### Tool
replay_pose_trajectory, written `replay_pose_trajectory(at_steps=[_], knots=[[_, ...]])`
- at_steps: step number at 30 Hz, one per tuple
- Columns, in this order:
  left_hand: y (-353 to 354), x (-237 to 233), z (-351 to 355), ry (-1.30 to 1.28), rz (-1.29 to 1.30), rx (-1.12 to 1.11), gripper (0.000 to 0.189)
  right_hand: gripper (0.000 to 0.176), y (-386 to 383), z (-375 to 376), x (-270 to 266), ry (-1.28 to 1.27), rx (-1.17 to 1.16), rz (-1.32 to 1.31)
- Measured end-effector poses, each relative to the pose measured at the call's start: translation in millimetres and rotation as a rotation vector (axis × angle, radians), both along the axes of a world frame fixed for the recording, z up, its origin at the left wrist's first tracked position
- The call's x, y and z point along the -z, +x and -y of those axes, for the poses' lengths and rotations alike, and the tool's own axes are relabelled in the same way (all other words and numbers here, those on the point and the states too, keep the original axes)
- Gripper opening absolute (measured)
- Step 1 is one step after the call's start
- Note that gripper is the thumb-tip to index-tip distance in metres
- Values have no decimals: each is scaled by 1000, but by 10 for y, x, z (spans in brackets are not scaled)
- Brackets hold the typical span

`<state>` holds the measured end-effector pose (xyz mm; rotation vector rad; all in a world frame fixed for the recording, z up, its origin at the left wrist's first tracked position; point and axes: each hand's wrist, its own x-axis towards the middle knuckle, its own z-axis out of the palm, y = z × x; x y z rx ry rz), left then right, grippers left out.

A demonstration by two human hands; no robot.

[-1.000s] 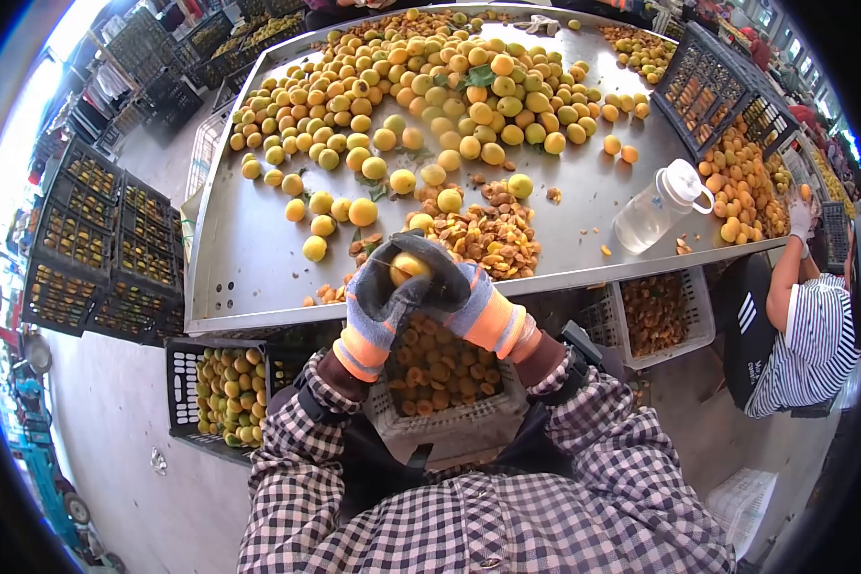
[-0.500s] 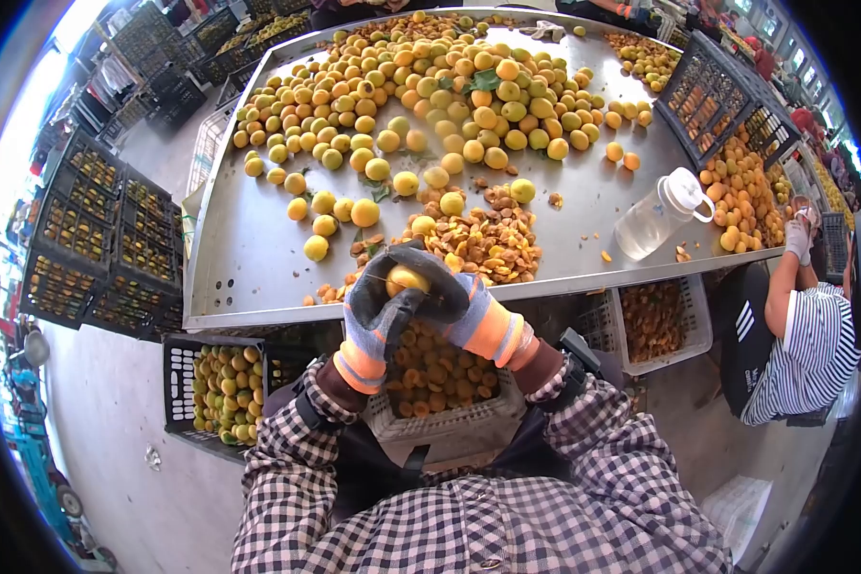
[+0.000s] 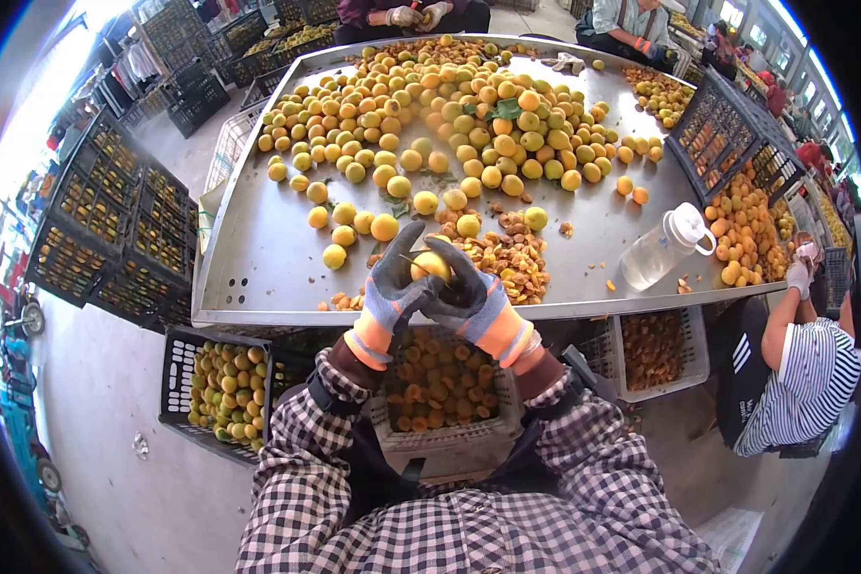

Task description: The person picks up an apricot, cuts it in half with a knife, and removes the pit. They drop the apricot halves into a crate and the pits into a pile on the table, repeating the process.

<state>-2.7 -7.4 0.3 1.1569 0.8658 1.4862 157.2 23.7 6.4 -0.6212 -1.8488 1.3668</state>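
My left hand (image 3: 392, 293), in a grey and orange glove with dark fingers, is closed round a yellow apricot (image 3: 430, 266). My right hand (image 3: 475, 304), gloved alike, closes on the same fruit from the other side. Both hands are above the table's near edge. Just beyond them lies a heap of small brown and yellow pieces (image 3: 512, 266) that look like apricot pits. Whole apricots (image 3: 392, 124) cover the far part of the metal table (image 3: 287, 258). Below my hands, a crate (image 3: 430, 440) holds apricots that look split. Whether a small tool is in either hand is hidden.
A water bottle (image 3: 662, 251) stands at the right, near a tipped black crate (image 3: 727, 124) and spilled apricots (image 3: 746, 230). A black crate of fruit (image 3: 225, 392) sits on the floor at left, a pale crate (image 3: 662, 354) at right. Co-workers sit around the table.
The view has tilted up a little, showing more of the co-workers across the table. My hands have turned the apricot slightly, and my left fingers now stretch further up beside it.
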Motion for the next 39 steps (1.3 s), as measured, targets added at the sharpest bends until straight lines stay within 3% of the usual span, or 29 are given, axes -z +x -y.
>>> replay_pose_trajectory(at_steps=[3, 6, 10, 12, 14, 16, 17, 18, 20, 21, 23, 24, 26, 28, 30, 33, 37, 39], knots=[[-31, -30, -27, -14, -19, 32, 78, 72, -4, -34, 49, -129, -19, -105], [-38, -26, -20, 5, -58, 41, 79, 72, -1, -54, 63, -75, -64, -159], [-100, 1, -25, -18, 4, 79, 83, 75, 12, -31, 26, -103, -92, -150], [-174, -1, -76, -34, 4, 117, 87, 75, -4, 9, -58, -239, -58, -141], [-232, 76, -150, -30, -113, 100, 85, 77, 9, -27, -21, -228, -66, -116], [-221, -22, -122, -81, -77, 86, 85, 80, 27, -36, -69, -544, -213, -276], [-235, -20, -135, 12, -191, 51, 85, 80, 21, -17, -100, -561, -221, -313], [-243, -14, -137, 104, -305, 16, 84, 80, -2, -5, -80, -560, -225, -310], [-247, -5, -113, 43, -275, 45, 82, 78, -52, 5, -4, -187, -13, -135], [-250, -3, -100, -18, -249, 79, 79, 78, -42, -10, 20, -188, -15, -134], [-276, -1, -84, -113, -217, 44, 78, 73, 22, -72, 40, -101, 196, -147], [-277, 1, -78, -208, -186, 9, 76, 61, 80, -54, -179, -320, 217, -270], [-236, 10, -57, -147, -218, -2, 78, 50, 166, -188, -61, -271, 291, -149], [-117, -25, -35, -33, -278, -11, 83, 44, 76, -81, -112, -256, 184, -288], [-32, -76, -16, 40, -363, -33, 91, 47, 52, -113, -24, -88, 196, 49], [-37, -154, 44, 117, -725, -67, 97, 47, 83, -157, -46, -225, 133, 25], [-15, 1, 34, 207, -801, -59, 99, 45, 154, -170, 24, -134, 26, 38], [-2, 22, 73, 126, -783, -42, 98, 46, 140, -164, 173, -139, -6, -25]])
